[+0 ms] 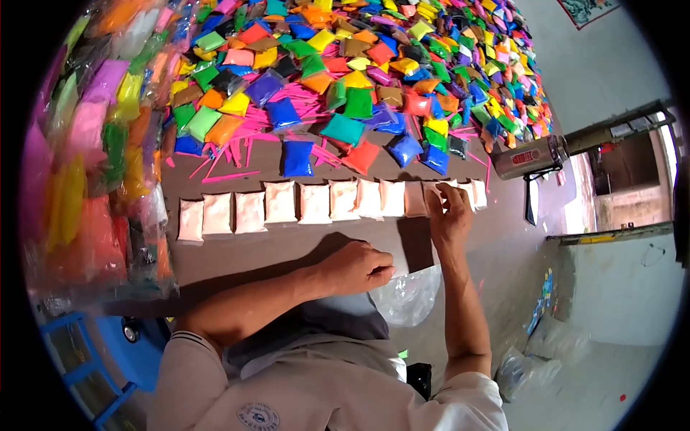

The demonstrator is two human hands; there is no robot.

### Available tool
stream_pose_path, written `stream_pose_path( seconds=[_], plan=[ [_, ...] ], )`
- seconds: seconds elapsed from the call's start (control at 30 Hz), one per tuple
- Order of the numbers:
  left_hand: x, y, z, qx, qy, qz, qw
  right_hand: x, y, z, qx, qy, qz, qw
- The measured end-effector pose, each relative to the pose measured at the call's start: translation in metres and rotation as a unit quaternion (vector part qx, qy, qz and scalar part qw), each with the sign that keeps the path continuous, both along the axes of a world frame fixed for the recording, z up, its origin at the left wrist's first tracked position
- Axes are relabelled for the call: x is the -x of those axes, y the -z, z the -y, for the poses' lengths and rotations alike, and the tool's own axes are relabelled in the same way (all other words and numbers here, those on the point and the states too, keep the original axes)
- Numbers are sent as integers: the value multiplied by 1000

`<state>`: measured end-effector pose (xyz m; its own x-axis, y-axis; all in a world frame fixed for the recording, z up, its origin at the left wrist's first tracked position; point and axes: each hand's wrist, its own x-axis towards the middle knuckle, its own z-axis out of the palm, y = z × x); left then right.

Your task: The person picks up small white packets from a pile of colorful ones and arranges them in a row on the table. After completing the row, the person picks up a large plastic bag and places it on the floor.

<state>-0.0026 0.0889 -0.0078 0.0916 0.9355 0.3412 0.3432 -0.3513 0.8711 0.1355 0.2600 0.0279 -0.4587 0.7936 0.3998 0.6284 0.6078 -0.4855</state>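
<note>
A row of several pale pink packets (280,202) lies side by side across the near part of the table. My right hand (451,215) is over the right end of this row, its fingers bent and pinched on a pale pink packet (431,195) that they partly cover. Nearer to my body, my left hand (357,267) rests below the row, curled into a loose fist, and nothing shows in it. A clear plastic bag (408,296) hangs at the table's near edge between my two forearms.
Behind the row, a large heap of colourful packets (358,103) lies with pink plastic sticks (305,108). Clear bags of coloured packets (86,215) are stacked at the left. A bottle (530,158) lies at the table's right edge. A blue stool (136,352) stands at lower left.
</note>
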Motion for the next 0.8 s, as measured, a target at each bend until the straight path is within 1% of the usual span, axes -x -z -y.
stream_pose_path(
  seconds=[0.07,0.1,0.13,0.2,0.27,0.37,0.47,0.5,0.6,0.63,0.73,0.77,0.8],
  plan=[
    [1,-4,0,12,11,2,1000,16,-16,16,62,-15,8,998],
    [1,-4,0,17,13,7,1000,23,-18,21,75,-38,-1,996],
    [1,-3,0,20,15,12,1000,27,-7,20,62,-68,5,996],
    [1,-2,-1,20,15,19,999,34,7,24,5,-84,62,994],
    [0,0,0,16,12,22,1000,30,20,23,15,-86,32,996],
    [-1,4,0,13,7,22,1000,32,19,22,34,-85,1,996],
    [-2,3,0,-3,-6,11,1000,37,5,28,57,-65,27,996],
    [-1,2,0,-2,-6,11,1000,41,2,31,43,-83,10,996],
    [-2,2,2,2,-8,17,1000,59,-22,45,62,-181,0,982],
    [-3,5,2,0,-12,23,1000,66,-27,49,98,-197,5,976],
    [-5,7,2,-1,-16,39,999,84,-24,50,191,-239,64,950],
    [-5,6,2,0,-16,45,999,88,-15,49,163,-245,113,949],
    [-4,6,2,-2,-13,34,999,90,-13,49,182,-258,112,942]
  ],
)
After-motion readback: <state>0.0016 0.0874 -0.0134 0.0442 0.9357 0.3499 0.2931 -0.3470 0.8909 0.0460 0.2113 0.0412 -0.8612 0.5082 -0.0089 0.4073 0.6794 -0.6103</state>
